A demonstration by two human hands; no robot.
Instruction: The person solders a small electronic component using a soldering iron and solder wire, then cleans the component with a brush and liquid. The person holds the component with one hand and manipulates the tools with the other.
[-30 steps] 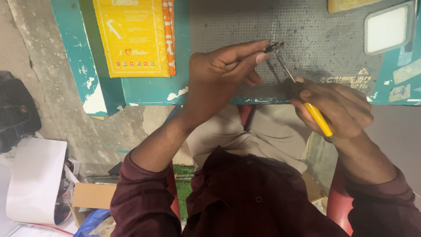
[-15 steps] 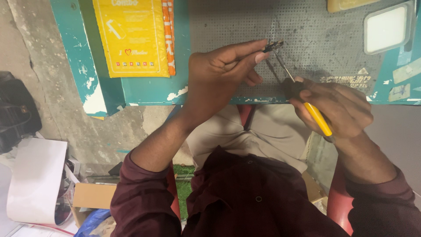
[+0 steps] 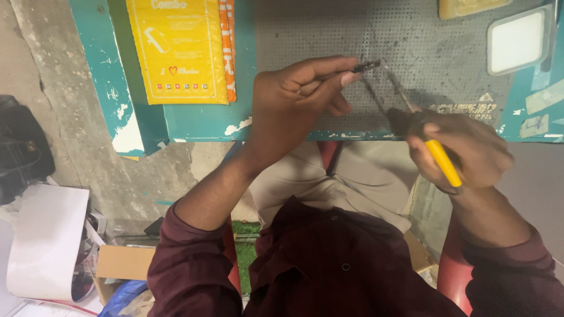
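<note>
Head-camera view, looking down over a seated person's lap: the left hand (image 3: 296, 97) pinches a small dark oblong part (image 3: 366, 66) between thumb and forefinger, holding it just above a grey perforated metal work surface (image 3: 305, 29) at about 12 o'clock in the frame. The right hand (image 3: 464, 149), at 3 o'clock, is wrapped shut around a slim tool with a yellow handle (image 3: 443, 162); its thin metal shaft (image 3: 399, 88) slants up toward 11 o'clock, and the tip meets the dark part at the left fingertips (image 3: 351, 77). Whether the tip touches the part or only sits just beside it cannot be told.

At 11 o'clock, a flat yellow printed packet (image 3: 176, 50) with an orange edge lies on the chipped teal-painted bench (image 3: 205, 120). A white rectangular tray with a pale rim (image 3: 517, 41) sits at 2 o'clock, well apart from both hands. Below the bench edge show beige trousers (image 3: 294, 176) and dark maroon shirt sleeves (image 3: 188, 264). At 9 o'clock a black bag (image 3: 20, 152) rests against the rough concrete wall, with a curled white sheet of paper (image 3: 47, 240) and a brown cardboard box (image 3: 123, 261) near 8 o'clock.
</note>
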